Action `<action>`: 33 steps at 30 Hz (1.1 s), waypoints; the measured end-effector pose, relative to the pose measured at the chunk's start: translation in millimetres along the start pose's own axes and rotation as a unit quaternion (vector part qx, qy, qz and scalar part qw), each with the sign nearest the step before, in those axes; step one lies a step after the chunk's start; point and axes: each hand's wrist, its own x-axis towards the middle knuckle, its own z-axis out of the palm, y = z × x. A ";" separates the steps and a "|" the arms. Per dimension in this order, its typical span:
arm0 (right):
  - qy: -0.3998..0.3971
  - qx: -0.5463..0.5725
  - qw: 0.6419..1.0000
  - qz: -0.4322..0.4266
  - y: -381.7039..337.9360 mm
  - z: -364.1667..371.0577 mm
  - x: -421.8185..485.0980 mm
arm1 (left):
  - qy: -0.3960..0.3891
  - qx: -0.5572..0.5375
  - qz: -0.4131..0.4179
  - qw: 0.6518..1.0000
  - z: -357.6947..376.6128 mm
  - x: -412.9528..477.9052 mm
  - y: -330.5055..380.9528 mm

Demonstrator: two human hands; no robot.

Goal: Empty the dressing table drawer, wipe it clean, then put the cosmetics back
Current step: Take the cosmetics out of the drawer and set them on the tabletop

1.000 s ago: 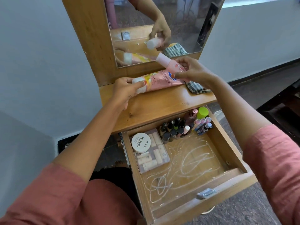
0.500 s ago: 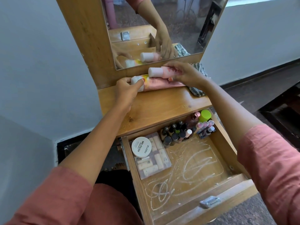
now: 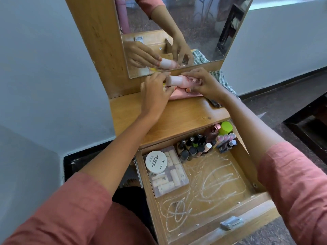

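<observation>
Left hand [image 3: 155, 93], right hand [image 3: 208, 84] on pink bottle [image 3: 177, 80]

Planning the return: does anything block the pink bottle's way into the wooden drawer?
Nothing visible does. Small dark bottles fill the wooden drawer's back, a clear plastic box its left; the pink white-capped bottle has free floor.

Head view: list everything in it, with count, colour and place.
pink bottle: one, white-capped, held over the tube
tube: one, pink, lying on tabletop by mirror
cloth: one, checked green-white, tabletop right
nail polish tub: one, white, atop clear box
clear box: one, transparent, drawer left
nail polish bottles: several, dark-capped, drawer back
green-capped bottle: one, drawer back right
drawer: one, wooden, open, white-streaked floor
hands: two, left hand grips bottle cap, right hand its body
</observation>
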 end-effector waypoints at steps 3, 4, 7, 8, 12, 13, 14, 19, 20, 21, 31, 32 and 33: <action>0.015 0.012 1.000 0.016 1.8 0.8 -0.5 | -0.013 0.025 0.008 1.000 6.1 6.3 0.6; 0.022 0.014 0.999 0.020 2.4 0.6 -0.6 | -0.013 0.025 0.009 1.000 7.2 7.5 0.7; 0.040 0.006 0.999 0.026 4.5 -1.0 -1.1 | -0.009 0.017 0.005 1.000 8.8 9.1 1.6; 0.043 0.004 0.999 0.033 5.4 -1.9 -1.6 | -0.008 0.016 0.005 1.000 8.9 9.1 2.1; 0.055 0.026 0.996 0.062 10.4 -3.5 -4.5 | -0.007 0.015 0.010 1.000 8.0 9.5 3.5; 0.059 0.035 0.996 0.066 11.3 -3.3 -5.4 | -0.010 0.013 0.012 1.000 7.6 9.3 4.0; 0.061 0.044 0.995 0.069 12.0 -3.3 -6.0 | -0.013 0.011 0.013 1.000 7.4 9.3 4.7; 0.058 0.054 0.993 0.084 13.1 -2.7 -7.0 | -0.017 0.018 0.009 1.000 8.0 8.3 8.7; 0.058 0.053 0.993 0.084 13.1 -2.7 -7.1 | -0.015 0.018 0.009 1.000 7.9 7.8 9.4; 0.058 0.051 0.993 0.084 13.1 -2.6 -7.0 | -0.015 0.018 0.008 1.000 7.6 7.3 10.3; 0.084 0.008 0.994 0.069 5.7 -7.8 -18.0 | -0.006 -0.026 -0.005 1.000 -2.0 -9.8 14.4; 0.090 0.004 0.994 0.067 4.5 -7.8 -20.8 | -0.006 -0.035 -0.005 0.999 -2.8 -13.6 14.7; 0.097 0.001 0.993 0.065 2.6 -7.3 -24.5 | -0.006 -0.042 -0.004 0.999 -4.1 -18.2 15.3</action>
